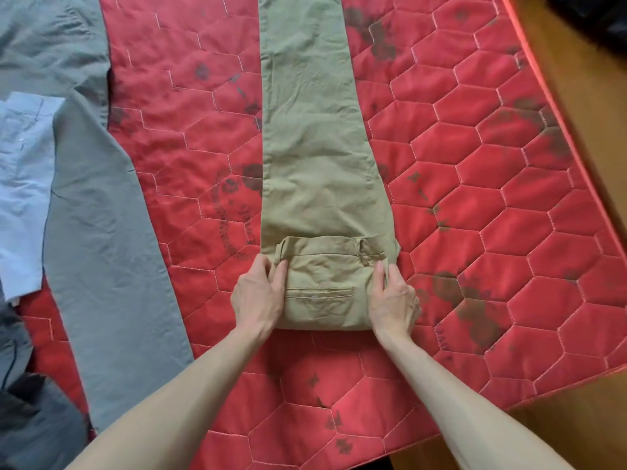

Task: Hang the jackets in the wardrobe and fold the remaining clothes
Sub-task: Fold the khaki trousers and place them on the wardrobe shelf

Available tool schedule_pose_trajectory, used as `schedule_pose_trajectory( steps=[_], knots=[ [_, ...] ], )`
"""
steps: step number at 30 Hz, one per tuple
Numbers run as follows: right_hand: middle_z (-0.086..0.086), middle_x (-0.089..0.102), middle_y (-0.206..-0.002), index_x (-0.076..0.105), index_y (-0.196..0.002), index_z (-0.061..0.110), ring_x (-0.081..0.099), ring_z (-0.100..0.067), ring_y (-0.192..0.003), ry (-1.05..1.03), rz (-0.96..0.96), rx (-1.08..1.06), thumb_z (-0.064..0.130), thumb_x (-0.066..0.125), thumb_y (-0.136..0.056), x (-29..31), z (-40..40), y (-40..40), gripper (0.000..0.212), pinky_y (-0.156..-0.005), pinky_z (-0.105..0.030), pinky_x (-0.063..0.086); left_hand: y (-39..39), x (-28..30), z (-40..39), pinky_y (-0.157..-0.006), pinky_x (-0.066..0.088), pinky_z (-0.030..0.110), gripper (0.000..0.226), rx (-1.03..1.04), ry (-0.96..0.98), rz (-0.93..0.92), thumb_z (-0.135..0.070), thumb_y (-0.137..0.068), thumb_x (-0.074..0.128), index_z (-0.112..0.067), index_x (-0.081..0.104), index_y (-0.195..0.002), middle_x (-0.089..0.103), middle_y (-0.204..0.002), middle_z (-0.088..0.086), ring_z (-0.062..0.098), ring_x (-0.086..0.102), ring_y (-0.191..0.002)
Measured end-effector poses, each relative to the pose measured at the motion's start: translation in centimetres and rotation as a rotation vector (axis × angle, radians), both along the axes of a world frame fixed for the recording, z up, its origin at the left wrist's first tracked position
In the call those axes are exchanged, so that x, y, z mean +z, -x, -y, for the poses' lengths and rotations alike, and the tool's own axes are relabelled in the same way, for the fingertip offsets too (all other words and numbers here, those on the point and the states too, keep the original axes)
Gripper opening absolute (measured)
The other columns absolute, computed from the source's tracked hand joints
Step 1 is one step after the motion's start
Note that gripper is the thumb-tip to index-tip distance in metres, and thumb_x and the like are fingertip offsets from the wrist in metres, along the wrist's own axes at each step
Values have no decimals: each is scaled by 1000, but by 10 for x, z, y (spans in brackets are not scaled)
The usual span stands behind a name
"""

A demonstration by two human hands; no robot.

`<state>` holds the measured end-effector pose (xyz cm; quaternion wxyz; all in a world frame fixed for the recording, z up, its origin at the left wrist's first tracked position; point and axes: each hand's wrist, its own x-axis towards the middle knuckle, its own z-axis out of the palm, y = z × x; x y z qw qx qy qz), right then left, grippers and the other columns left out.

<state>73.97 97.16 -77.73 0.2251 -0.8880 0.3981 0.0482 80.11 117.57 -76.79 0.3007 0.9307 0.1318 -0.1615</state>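
- The fingers of the left hand curl over the left edge of the folded waist section of the khaki trousers, thumb outside, gripping the thick roll of cloth there; I judge this keeps the fold from springing open.
- The right hand mirrors it on the right edge, its fingers wrapped over the bundle's side, one fingertip up by the belt loop. With a hand on either side, the fold stays square and even.
- Between the hands the waistband is turned over towards the legs, so the back pocket faces up. The fold looks like the first turn of several, started from the bulky end so the rest can be rolled or folded over it.
- The trousers lie lengthwise, legs stacked one on the other and running straight away towards the far edge of the mattress, the waist end near the edge closest to the person. Laid flat like that, the legs keep smooth for the coming folds.
- Towards the left edge of the red quilted mattress lie a grey garment and a pale blue shirt partly over it, both unfolded and apart from the trousers; they look to be waiting their turn.
- A wooden floor shows past the right edge.
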Motion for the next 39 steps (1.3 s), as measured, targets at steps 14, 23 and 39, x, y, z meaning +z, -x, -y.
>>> schedule_pose_trajectory(
  steps=[14, 23, 39],
  knots=[
    [-6, 25, -169, 38, -159, 15, 21, -23, -158, 165, 143, 1039, 55, 47, -102, -25, 21, 8, 70, -124, -52, 26, 20, -23, -16, -127, 15, 45, 98, -1117, -210, 232, -75, -92, 45, -20, 10, -166, 2, -173, 5, 28, -3, -160],
    [1, 6, -174, 13, -166, 26, 2, -15, -160, 65, -12, 1546, 39, 49, -98, 0, 105, -28, 78, -128, -44, 15, -34, -19, -69, -125, 21, 42, 69, -1488, -229, 427, -17, -97, 38, -8, 21, -163, 18, -171, 9, 22, 16, -158],
    [4, 24, -170, 30, -162, 21, 16, -19, -159, -68, 48, 1679, 39, 55, -100, -10, 131, -86, 69, -128, -37, 20, -69, -5, -57, -124, 13, 38, 76, -1443, -331, 224, -18, -92, 37, -13, 15, -165, 23, -170, 4, 18, 24, -156]
  ],
)
